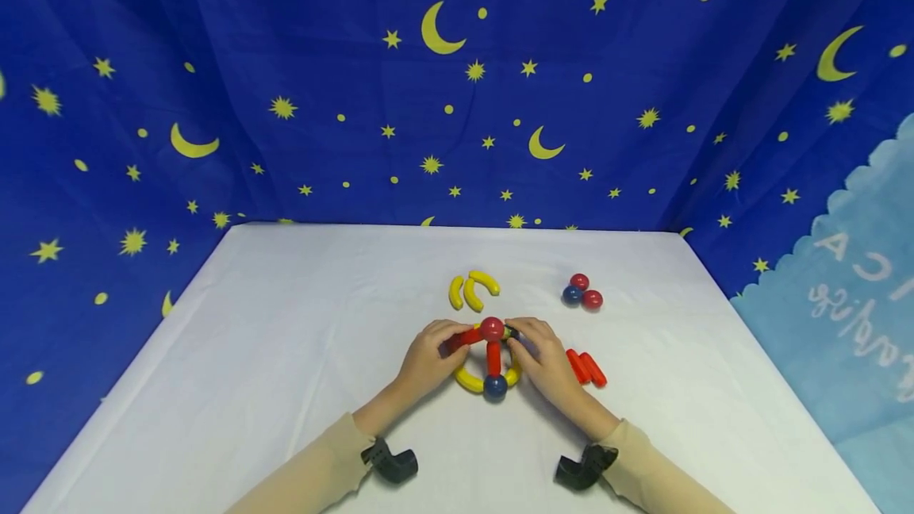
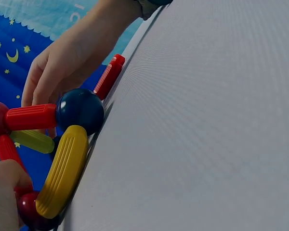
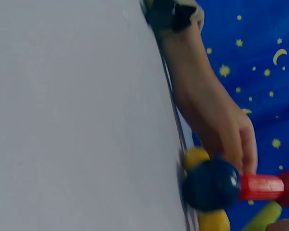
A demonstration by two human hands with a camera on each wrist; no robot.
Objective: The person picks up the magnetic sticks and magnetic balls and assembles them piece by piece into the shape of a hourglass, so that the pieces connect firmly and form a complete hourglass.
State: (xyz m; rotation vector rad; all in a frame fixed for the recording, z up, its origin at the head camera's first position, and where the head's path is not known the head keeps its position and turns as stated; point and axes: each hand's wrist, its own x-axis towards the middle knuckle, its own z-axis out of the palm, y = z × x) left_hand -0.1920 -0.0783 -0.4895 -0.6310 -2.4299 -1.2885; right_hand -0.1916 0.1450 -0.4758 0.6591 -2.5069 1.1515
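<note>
A toy figure of sticks and balls lies on the white table. It has a red ball on top, a red stick below it, a blue ball at the near end, and yellow curved pieces at the sides. My left hand pinches a second red stick attached to the red ball's left. My right hand pinches a yellow curved piece at the ball's right. The left wrist view shows the blue ball, a yellow curve and the right hand. In the right wrist view the blue ball lies beside the left hand.
Three loose yellow curved pieces lie just beyond the figure. Two red balls and a blue one cluster at the back right. Two loose red sticks lie beside my right hand. A starry blue curtain surrounds the table.
</note>
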